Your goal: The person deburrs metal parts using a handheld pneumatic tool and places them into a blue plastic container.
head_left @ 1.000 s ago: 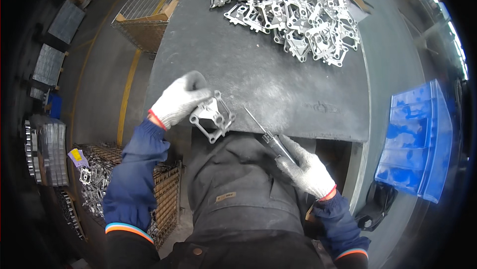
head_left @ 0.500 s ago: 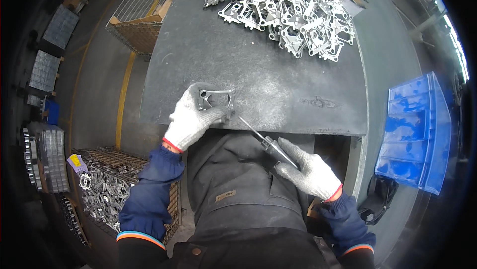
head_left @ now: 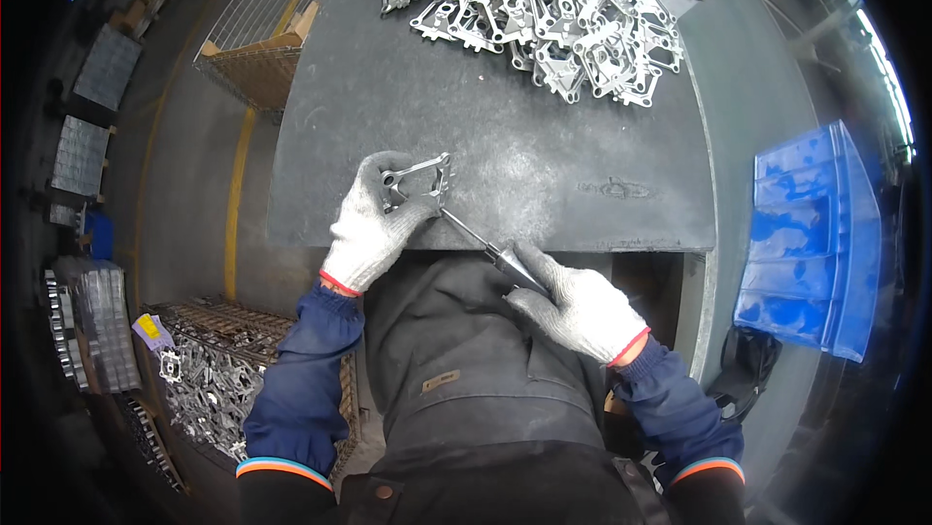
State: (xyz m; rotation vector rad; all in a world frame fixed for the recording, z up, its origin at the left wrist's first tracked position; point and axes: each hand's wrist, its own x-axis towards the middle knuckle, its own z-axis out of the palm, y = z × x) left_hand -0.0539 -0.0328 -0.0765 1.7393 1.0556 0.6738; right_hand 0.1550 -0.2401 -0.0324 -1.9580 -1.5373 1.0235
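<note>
My left hand, in a white knit glove, is closed around a silver cast-metal bracket. The bracket is an open frame with round holes at its corners, tilted just above the near part of the table; fingers cover its left side. My right hand, gloved alike, grips the barrel of a slim hand tool with a thin metal shaft. The shaft points up and left, its tip at the bracket's lower right corner beside my left thumb. Whether the tip touches the metal is too small to tell.
A heap of similar silver brackets lies on the far part of the dark table. At right stands a blue plastic bin. A wire basket of castings stands lower left, another wire basket upper left.
My right hand has brought the tool up and left, so its tip now meets the bracket's corner region. My left hand has tilted the bracket. The whole view has shifted slightly.
</note>
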